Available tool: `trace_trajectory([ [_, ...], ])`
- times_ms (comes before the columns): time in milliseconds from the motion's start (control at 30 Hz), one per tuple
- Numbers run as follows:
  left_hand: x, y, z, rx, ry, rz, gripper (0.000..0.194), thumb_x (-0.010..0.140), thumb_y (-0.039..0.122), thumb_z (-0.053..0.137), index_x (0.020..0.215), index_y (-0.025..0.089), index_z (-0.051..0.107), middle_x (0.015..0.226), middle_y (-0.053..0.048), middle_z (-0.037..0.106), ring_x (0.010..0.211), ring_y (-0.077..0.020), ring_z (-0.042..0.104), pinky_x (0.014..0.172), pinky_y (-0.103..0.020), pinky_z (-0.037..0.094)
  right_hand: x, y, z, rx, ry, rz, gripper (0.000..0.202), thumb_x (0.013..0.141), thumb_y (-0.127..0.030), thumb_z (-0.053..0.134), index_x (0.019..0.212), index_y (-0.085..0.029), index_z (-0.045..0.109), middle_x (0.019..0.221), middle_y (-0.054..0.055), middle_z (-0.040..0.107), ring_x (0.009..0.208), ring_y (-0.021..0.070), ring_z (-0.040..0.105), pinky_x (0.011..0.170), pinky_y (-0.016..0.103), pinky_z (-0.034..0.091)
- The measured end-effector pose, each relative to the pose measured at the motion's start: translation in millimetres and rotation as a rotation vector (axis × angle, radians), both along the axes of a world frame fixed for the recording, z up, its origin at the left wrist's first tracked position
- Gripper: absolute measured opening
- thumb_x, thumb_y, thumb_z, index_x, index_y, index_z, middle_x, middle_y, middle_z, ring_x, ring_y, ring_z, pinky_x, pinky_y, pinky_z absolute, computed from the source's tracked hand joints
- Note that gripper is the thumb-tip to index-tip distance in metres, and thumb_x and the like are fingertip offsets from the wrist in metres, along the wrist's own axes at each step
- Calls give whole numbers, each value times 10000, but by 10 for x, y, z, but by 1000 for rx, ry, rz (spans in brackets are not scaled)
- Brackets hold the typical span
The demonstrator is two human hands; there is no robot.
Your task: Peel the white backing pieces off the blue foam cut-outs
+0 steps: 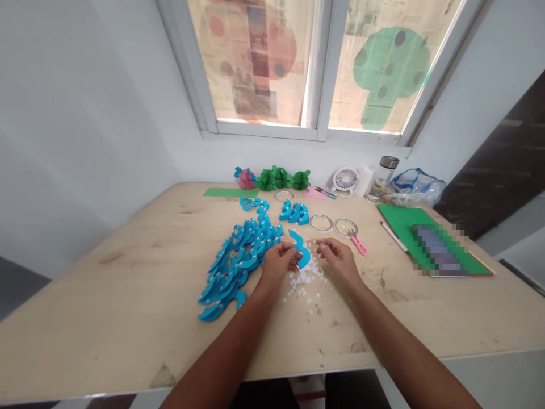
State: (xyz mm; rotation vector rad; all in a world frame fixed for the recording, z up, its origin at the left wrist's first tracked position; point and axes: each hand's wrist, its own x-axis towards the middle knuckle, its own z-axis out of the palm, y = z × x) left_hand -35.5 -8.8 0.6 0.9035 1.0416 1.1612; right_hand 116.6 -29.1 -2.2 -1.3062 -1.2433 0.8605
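Hands at work over a wooden tabletop [140, 301], with clock positions read about the held piece. The left hand [277, 264] has its thumb and fingers clamped on a wavy blue piece [304, 258], raised upright just above scattered white bits [303, 278], which spread toward 6 o'clock. The right hand [339, 260], at 3 o'clock, is near the piece but apart from it; its thumb and forefinger tips lie close together, and whether they grip anything small cannot be told. At 9 o'clock, just beside the left hand, lies a heap of blue pieces [238, 258] dotted with white. A small blue cluster [293, 213] sits at 12 o'clock. Two rings stand out: a near ring [321, 231] at 1 o'clock and a far ring [335, 227] at 2 o'clock, the latter overlapped by pink-handled scissors [358, 244]. Well apart, at 3 o'clock, a pixelated item [438, 250] rests on green sheets [398, 218].
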Motion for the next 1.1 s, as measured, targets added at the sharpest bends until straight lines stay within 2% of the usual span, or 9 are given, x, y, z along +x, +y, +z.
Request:
trace_trajectory([
  [167,2,-2,19,130,-18,161,157,667,280,615,729,145,565,618,-15,614,524,-113,558,464,-211,445,14,10,79,-83,45,-72,260,684,-321,578,859,-143,649,741,55,647,621,145,541,607,269,420],
  [333,42,-206,130,656,258,210,81,751,225,558,761,164,612,692,-20,636,613,-113,582,588,-224,474,19,35,119,-136,24,-7,266,675,-332,591,855,-148,655,748,46,655,644,138,551,608,254,412],
  [433,48,-310,175,804,306,264,88,763,179,552,810,169,625,722,-25,650,615,-105,584,602,-215,474,42,72,126,-149,-40,69,233,687,-326,578,818,-149,656,746,38,661,646,141,566,620,257,419],
  [500,34,-312,186,779,251,322,94,768,184,555,831,171,624,732,-30,654,633,-115,600,610,-224,482,40,126,124,-132,-124,114,213,702,-314,561,801,-151,657,755,39,668,677,155,584,642,266,429],
  [600,-31,-208,210,623,72,463,115,761,210,571,860,163,607,690,-24,650,578,-115,601,569,-229,484,-59,260,112,-97,-383,149,197,720,-295,541,777,-153,666,759,41,673,698,168,591,645,265,423],
  [733,-194,34,246,426,-141,634,109,711,232,598,762,139,573,579,10,611,447,-85,531,456,-200,432,-381,482,105,-141,-759,180,204,757,-261,493,814,-185,673,797,43,693,745,174,602,653,256,393],
  [833,-303,181,233,366,-236,702,131,680,237,602,752,140,550,545,33,583,414,-79,505,417,-191,401,-624,613,129,-226,-1007,137,230,781,-280,469,847,-210,678,876,65,701,837,200,608,701,283,369],
  [933,-344,245,197,337,-242,732,142,665,240,600,747,143,538,528,42,568,398,-77,494,410,-193,392,-768,682,153,-267,-1098,106,278,815,-309,425,853,-213,683,924,90,698,909,226,601,772,331,345],
  [1100,-309,247,146,327,-226,704,157,658,247,603,756,144,536,530,41,566,404,-79,503,408,-190,383,-879,714,123,-317,-1067,67,315,800,-393,447,817,-192,690,902,111,701,898,250,606,782,357,332],
])
